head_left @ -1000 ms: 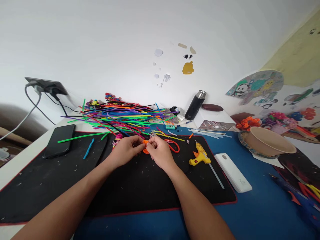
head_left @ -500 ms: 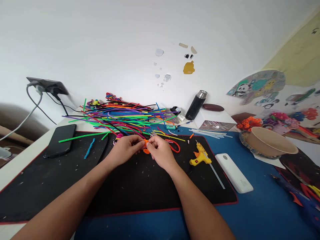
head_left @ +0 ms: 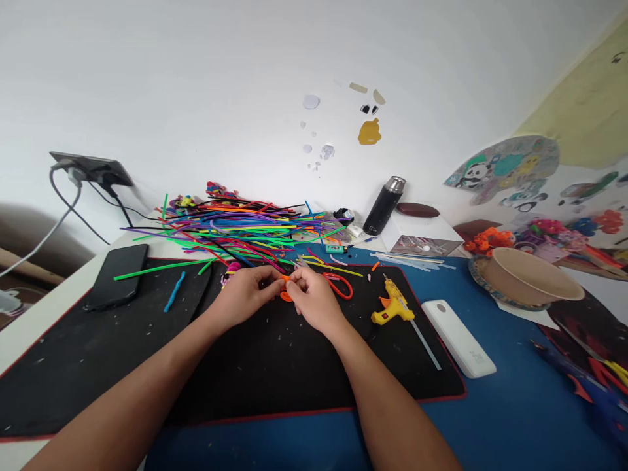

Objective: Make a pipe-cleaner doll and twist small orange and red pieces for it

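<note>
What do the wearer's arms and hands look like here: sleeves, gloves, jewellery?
Both forearms are bare up to the frame edge, no sleeves showing. Left hand and right hand wear no gloves; no watch, bracelet or ring is visible. Fingertips are too small to judge nails.

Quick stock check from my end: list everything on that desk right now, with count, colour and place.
orange pipe cleaner piece: one, orange, pinched between both hands
pipe cleaner pile: many, mixed colours, desk rear
red loop: one, red, right of the hands
glue gun: one, yellow, mat's right end
glue sticks: several, clear, behind the gun
power bank: one, white, blue cover
phone: one, black, left
flask: one, black, by wall
bowl: one, tan, right
mat: one, black, red-edged
left hand: fingertips on the orange piece
right hand: same
</note>
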A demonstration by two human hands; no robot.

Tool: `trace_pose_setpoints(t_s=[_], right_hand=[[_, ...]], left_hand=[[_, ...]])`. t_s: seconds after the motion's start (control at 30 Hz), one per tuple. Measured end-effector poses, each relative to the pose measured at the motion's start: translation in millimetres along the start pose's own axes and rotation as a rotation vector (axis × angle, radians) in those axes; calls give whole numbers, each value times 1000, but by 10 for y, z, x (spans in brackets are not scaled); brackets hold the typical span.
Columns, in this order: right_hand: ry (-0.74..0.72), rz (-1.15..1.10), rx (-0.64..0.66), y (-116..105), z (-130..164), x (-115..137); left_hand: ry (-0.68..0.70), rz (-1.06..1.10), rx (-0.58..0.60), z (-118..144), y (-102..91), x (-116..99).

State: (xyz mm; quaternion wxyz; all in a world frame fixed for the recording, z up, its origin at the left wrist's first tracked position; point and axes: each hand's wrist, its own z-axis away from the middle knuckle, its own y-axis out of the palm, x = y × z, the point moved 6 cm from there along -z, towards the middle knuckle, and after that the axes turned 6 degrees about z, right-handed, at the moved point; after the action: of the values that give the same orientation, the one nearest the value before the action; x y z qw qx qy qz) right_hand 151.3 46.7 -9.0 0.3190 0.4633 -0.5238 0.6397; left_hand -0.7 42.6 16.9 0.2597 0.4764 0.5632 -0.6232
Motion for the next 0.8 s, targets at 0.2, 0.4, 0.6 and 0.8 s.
trace_pose_setpoints(t_s=[0.2, 0.4, 0.6, 0.8], right_hand=[[-4, -109, 18, 17, -21, -22], [-1, -76, 6, -9, -6, 0], [-17, -24, 54, 44, 6, -20], [-13, -73, 8, 4, -18, -30]], left_hand=[[-13, 217, -53, -25, 3, 43], [-27, 255, 7, -42, 13, 49], [-37, 273, -1, -54, -56, 71], [-104, 393, 3, -69, -63, 107]])
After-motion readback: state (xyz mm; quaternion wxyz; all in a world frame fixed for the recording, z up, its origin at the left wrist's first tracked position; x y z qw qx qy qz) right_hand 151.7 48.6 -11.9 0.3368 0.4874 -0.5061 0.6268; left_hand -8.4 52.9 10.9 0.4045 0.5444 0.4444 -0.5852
